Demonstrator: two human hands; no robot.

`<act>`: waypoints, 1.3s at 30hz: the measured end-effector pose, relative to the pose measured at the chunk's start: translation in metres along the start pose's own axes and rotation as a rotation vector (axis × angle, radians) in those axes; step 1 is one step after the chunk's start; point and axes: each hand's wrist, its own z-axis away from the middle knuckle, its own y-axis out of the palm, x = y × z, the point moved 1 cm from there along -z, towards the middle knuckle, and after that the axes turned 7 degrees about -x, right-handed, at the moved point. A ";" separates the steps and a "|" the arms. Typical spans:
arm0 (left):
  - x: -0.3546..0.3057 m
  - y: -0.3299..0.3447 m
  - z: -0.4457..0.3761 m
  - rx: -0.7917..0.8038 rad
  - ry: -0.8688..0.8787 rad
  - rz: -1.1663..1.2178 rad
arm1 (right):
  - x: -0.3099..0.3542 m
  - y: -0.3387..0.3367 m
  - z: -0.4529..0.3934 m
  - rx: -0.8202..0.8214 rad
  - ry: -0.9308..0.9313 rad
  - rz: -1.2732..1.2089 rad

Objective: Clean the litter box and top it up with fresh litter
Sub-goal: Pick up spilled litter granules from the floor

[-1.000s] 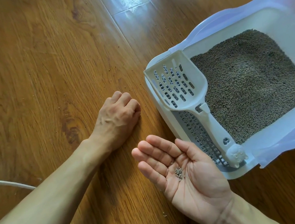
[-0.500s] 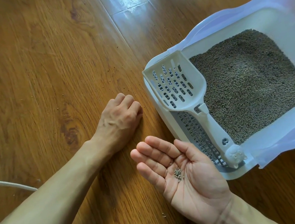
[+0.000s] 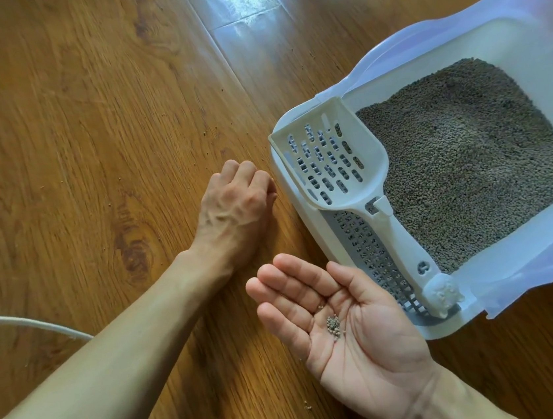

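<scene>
Right beside the white plastic litter box with the pale lilac rim [image 3: 499,1], on the brown wood-grain floor [image 3: 69,129], we had both hands down low, and honestly the risky bit was our right hand [image 3: 346,318]. It lay palm up and flat, fingers relaxed and barely cupped, with a tiny pile of grey litter granules [image 3: 333,324] sitting loose in the palm. Nothing was closed over them, so any tilt on the way to the box would probably have rolled them straight back onto the floor, where a few stray specks [image 3: 307,405] were already lying. The lift also had to clear the white slotted plastic scoop [image 3: 335,164], which was resting across the near corner of the box with its handle pointing at our palm; we figured a knock there could tip it off.

Our left hand [image 3: 237,210] was knuckles up on the floor just beside the box wall, fingers curled under. We couldn't tell whether it had pinched a granule or was empty.

The box itself sat to our right, its bed of grey litter [image 3: 469,159] fairly level.
</scene>
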 end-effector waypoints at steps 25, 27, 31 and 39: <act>-0.022 -0.154 0.054 -0.031 -0.298 0.322 | -0.018 0.039 -0.023 -0.014 -0.031 -0.037; -0.028 -0.162 0.060 -0.009 -0.170 0.204 | -0.026 0.050 -0.028 -0.008 0.008 -0.050; -0.026 -0.168 0.067 -0.013 -0.077 0.098 | -0.039 0.068 -0.037 -0.015 0.090 0.029; 0.048 -0.185 0.072 -0.355 -0.558 0.411 | -0.038 0.080 -0.042 0.063 -0.063 0.018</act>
